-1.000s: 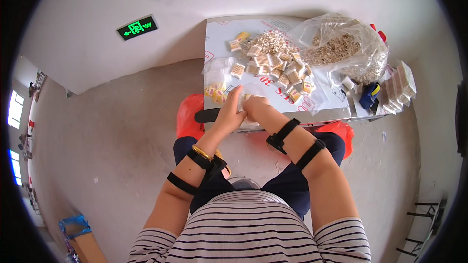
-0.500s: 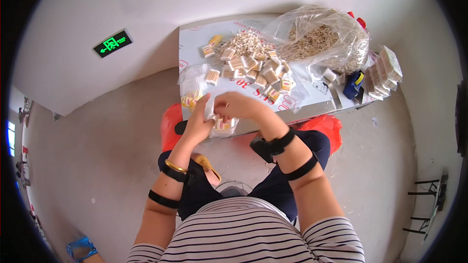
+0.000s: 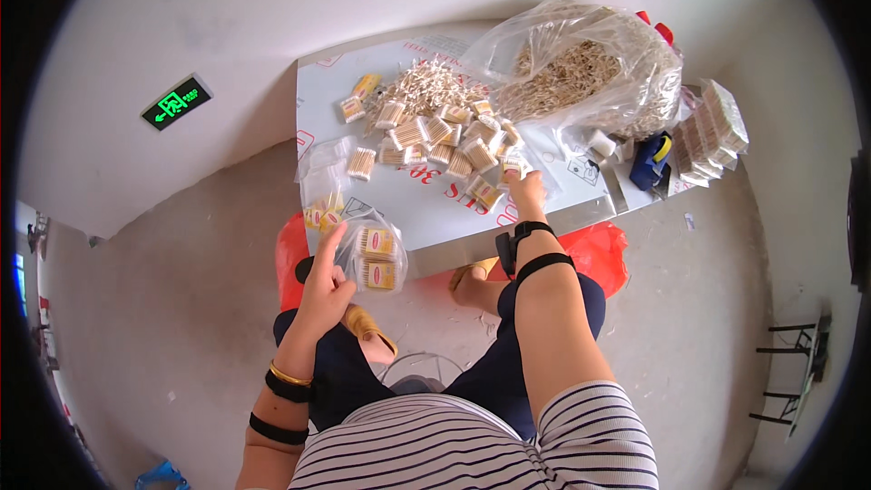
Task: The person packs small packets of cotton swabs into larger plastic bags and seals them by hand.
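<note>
Thin navy stripes cross our white shirt.
We see red-marked yellow labels in a clear bag, tan swab bundles with white tips, red lettering on a silver-grey tabletop, two red plastic bags, our navy trousers, yellow shoes, gold bangle and black straps, a green-on-black sign.

Seeing two hands, one worktop, one small clear bag showing two swab packs, one big clear bag, two red bags, two yellow shoes, one lit sign. Piled packs are overlapping too much to count lol.
</note>
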Available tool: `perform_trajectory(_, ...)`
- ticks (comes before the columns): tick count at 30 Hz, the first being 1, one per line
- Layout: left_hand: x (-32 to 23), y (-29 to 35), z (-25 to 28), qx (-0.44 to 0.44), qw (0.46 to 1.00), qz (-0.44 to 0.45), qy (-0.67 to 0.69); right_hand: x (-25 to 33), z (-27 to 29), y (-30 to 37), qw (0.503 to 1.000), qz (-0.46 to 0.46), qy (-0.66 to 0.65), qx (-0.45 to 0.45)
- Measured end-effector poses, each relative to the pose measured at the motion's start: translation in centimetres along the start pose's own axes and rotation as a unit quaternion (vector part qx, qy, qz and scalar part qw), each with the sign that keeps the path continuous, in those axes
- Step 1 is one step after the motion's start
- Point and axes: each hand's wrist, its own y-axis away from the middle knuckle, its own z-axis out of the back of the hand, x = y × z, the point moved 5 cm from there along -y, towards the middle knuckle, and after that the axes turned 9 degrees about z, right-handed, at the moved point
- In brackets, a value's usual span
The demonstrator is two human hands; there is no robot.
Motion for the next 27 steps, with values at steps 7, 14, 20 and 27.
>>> perform_trajectory(7,-0.3,-0.9,-0.5,0.023,0.999,0.001,0.024,-1.5,-1.7,-1.0,0.975,-0.001,-0.156,0.158)
perform_trajectory(14,-0.6,-0.3,-0.6,0.025,0.999,-0.005,0.023,2.8,-2.4,6.6,0.959,0.247,0.081,0.112)
perform_trajectory(20,0.1,-1.1,-1.4,0.019,0.999,-0.045,0.000,4.1,4.0,6.1,0.966,0.244,-0.083,-0.033)
perform_trajectory(27,0.4,-0.3,-1.2,-0.006,0.996,-0.077,-0.046,19.6,14.6,22.3,0.750,0.360,-0.452,0.321)
